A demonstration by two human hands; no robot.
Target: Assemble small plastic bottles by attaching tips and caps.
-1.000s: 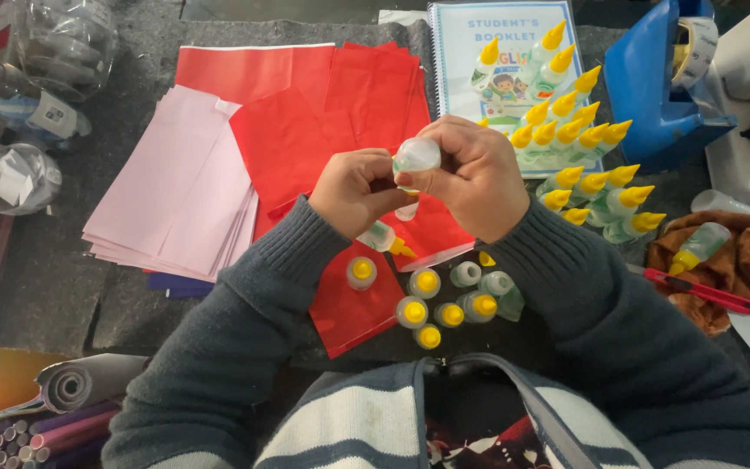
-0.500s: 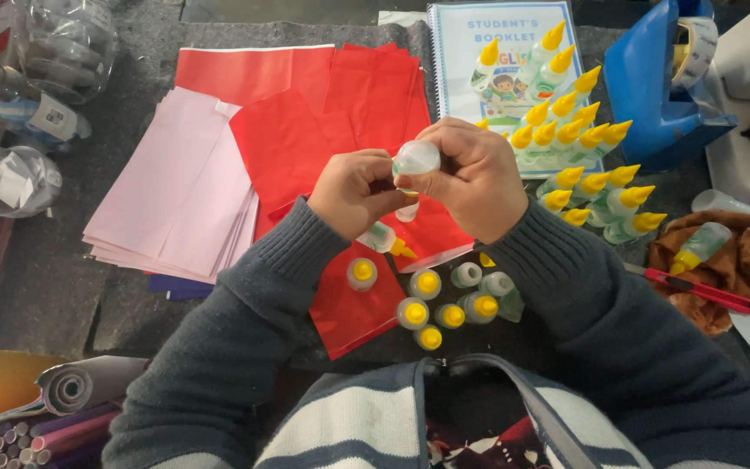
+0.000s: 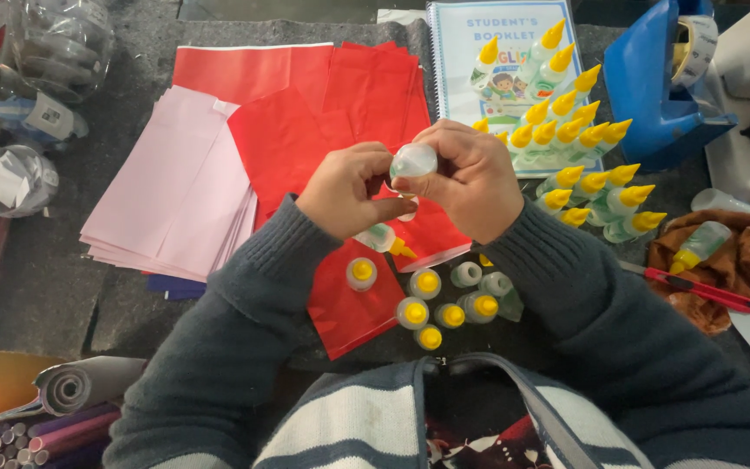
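Both hands hold one small glue bottle (image 3: 413, 160) up over the red paper (image 3: 340, 130). The left hand (image 3: 349, 193) and right hand (image 3: 472, 181) pinch it tight with their fingers, likely so it can't slip. More yellow-capped glue bottles (image 3: 431, 300) stand just below.

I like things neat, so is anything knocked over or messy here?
Yes. One small glue bottle lies on its side on the red paper under the left hand, while the others beside it stand upright. Another lies on the brown cloth.

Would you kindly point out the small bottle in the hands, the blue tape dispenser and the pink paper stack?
small bottle (image 3: 413, 161), head view, its rounded base.
blue tape dispenser (image 3: 644, 87), head view, its side wall.
pink paper stack (image 3: 175, 187), head view, top sheet.
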